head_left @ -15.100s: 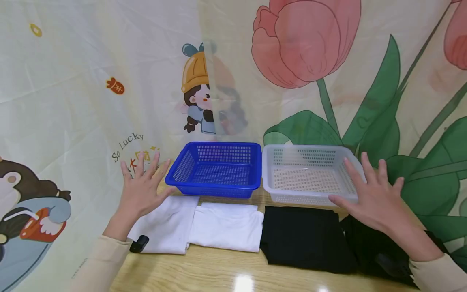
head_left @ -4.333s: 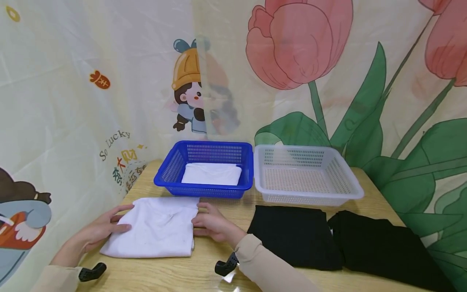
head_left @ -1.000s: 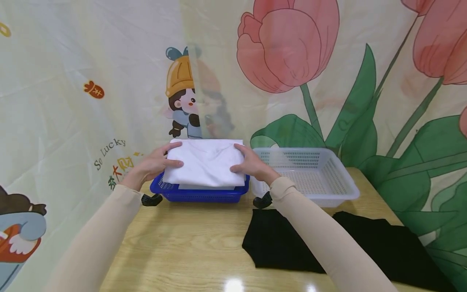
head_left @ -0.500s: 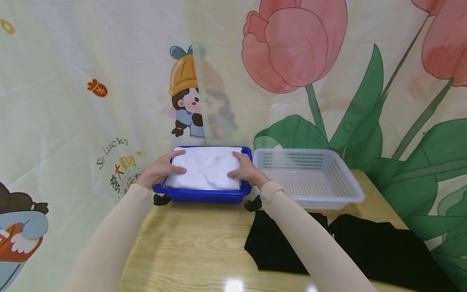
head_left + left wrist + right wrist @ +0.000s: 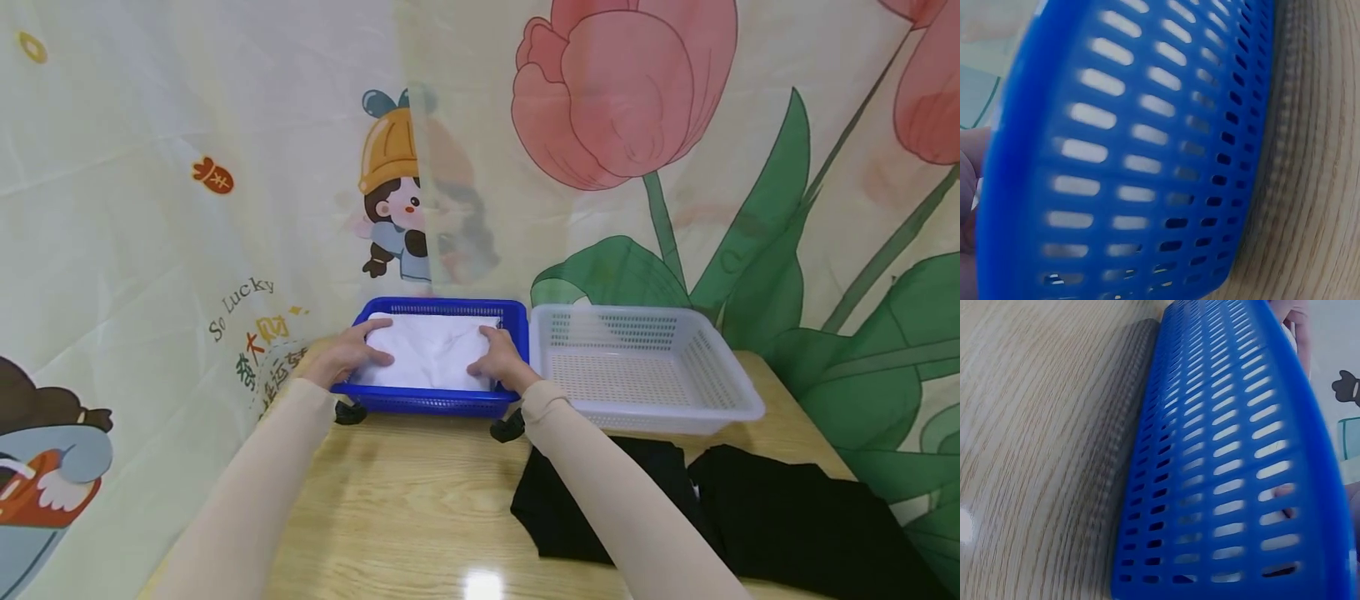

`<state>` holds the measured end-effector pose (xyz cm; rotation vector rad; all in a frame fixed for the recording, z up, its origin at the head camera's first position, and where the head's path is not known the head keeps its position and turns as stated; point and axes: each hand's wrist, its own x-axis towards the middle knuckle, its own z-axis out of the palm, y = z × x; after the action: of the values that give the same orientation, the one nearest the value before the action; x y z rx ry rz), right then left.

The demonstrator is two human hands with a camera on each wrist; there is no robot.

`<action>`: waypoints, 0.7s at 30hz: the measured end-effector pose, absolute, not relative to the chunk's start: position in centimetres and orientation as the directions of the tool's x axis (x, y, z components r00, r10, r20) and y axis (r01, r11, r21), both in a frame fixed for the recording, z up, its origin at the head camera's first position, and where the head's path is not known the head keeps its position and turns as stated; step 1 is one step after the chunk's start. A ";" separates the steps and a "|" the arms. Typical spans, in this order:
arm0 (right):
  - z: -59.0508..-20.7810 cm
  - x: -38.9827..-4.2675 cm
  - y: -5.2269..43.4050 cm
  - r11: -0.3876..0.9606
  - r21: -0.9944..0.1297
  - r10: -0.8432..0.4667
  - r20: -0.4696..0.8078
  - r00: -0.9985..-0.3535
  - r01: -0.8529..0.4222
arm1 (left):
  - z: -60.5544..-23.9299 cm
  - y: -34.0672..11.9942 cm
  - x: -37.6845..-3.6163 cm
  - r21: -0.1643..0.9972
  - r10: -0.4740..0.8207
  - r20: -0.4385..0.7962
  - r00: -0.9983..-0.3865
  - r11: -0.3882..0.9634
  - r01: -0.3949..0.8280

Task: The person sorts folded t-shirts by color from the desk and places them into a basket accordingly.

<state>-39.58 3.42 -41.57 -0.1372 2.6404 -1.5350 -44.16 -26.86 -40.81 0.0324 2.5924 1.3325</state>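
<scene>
While your two arms reach forward over the wood-grained table (image 5: 420, 500), your left hand (image 5: 349, 352) grips the left side of a folded white cloth (image 5: 427, 352), thumb on top, and your right hand (image 5: 501, 360) grips its right side likewise. You have this cloth inside the blue basket (image 5: 435, 403), lightly creased across its middle. Just beside it, to your right, stands the white basket (image 5: 675, 421). Nearer you lie two black cloths: your right sleeve (image 5: 600, 483) crosses above the left black cloth (image 5: 551, 525), and the right black cloth (image 5: 810, 525) lies next to it. Both wrist views show mostly slotted blue wall, hiding most of your fingers.
</scene>
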 end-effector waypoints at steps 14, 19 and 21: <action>-40.9 -39.0 4.0 0.451 -0.892 -0.241 -0.129 -0.962 0.006 | -40.9 -25.7 -43.2 0.631 0.169 -0.128 -0.977 0.774 0.051; -39.0 -37.9 5.2 0.464 -0.886 -0.299 -0.128 -0.946 -0.026 | -38.7 -25.2 -41.9 0.492 0.163 -0.074 -0.984 0.864 0.107; -38.1 -37.3 6.2 0.473 -0.880 -0.317 -0.116 -0.941 -0.051 | -37.9 -24.9 -41.5 0.459 0.147 -0.044 -0.988 0.882 0.110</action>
<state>-37.26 6.18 -38.07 -0.3144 2.4596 -1.4558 -41.45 -24.89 -37.87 0.2032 2.9719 0.7178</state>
